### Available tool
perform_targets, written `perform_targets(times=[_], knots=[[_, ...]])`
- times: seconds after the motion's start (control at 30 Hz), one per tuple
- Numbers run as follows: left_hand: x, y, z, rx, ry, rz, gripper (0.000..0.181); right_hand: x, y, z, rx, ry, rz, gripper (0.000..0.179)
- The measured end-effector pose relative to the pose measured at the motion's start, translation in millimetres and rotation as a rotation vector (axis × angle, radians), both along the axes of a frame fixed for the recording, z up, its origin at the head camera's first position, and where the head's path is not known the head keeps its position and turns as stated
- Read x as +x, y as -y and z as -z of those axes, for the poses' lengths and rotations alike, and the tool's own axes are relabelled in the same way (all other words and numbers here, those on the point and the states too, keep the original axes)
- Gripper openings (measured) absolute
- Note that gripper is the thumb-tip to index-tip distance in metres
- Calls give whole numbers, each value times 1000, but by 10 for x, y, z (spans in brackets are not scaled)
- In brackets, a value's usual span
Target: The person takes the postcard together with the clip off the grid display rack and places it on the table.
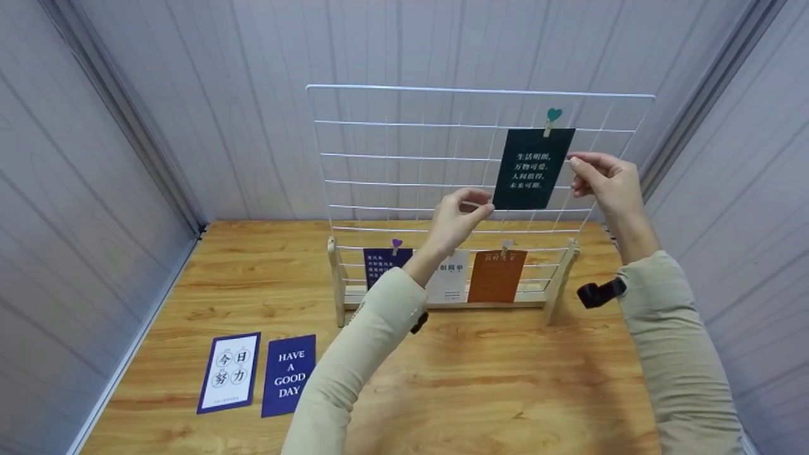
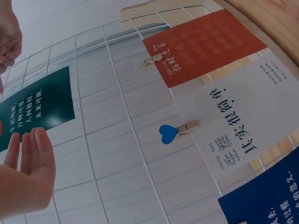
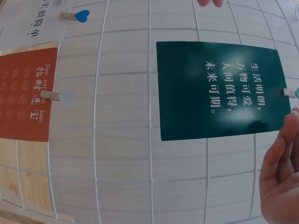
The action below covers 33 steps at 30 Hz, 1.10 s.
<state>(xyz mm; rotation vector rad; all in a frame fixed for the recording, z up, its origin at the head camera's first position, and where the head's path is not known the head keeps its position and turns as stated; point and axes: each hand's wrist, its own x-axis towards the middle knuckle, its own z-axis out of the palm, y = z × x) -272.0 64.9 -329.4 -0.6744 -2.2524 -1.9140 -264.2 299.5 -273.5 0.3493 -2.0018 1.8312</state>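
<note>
A dark green card (image 1: 533, 169) with white Chinese lettering hangs on the upper right of a white wire grid (image 1: 404, 156). A small wooden clip with a green heart (image 1: 554, 114) holds its top edge. Beside the card's right edge is my right hand (image 1: 608, 180), thumb and forefinger close together; whether they touch the card is unclear. My left hand (image 1: 456, 215) is near the lower left corner, its fingers loosely bent. In the right wrist view, left fingertips (image 3: 211, 2) show a gap from the card (image 3: 219, 91).
Lower on the grid hang a dark blue card (image 1: 379, 265), a white card (image 2: 243, 109) with a blue-heart clip (image 2: 168, 134), and an orange card (image 1: 497, 277). Wooden feet (image 1: 559, 281) support the grid. Two cards, one white-and-blue (image 1: 227, 373) and one blue (image 1: 287, 376), lie on the wooden table (image 1: 480, 392).
</note>
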Motion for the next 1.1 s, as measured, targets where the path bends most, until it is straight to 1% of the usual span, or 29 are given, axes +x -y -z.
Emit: perform_targets(times=[0.27,0.4,0.53,0.7,0.9,1.0,1.1], knots=[[-66,-73,-15,-22,-49,-45,28,-58,128,-139,-49,-25,-4,26],[-93,-83,2,9,-34,-43,30,-92,185,-204,-81,-34,-10,24],[-115,-97,16,32,-33,-44,30,-122,241,-267,-101,-54,5,24],[-136,-128,38,27,-40,-69,28,-150,297,-335,-105,-37,31,27],[-159,-166,68,9,-51,-93,28,-195,347,-419,-119,-10,31,29],[-174,-183,95,-1,-51,-91,28,-209,364,-448,-109,16,31,30],[-180,-198,112,-26,-40,-89,29,-226,380,-466,-73,35,29,32]])
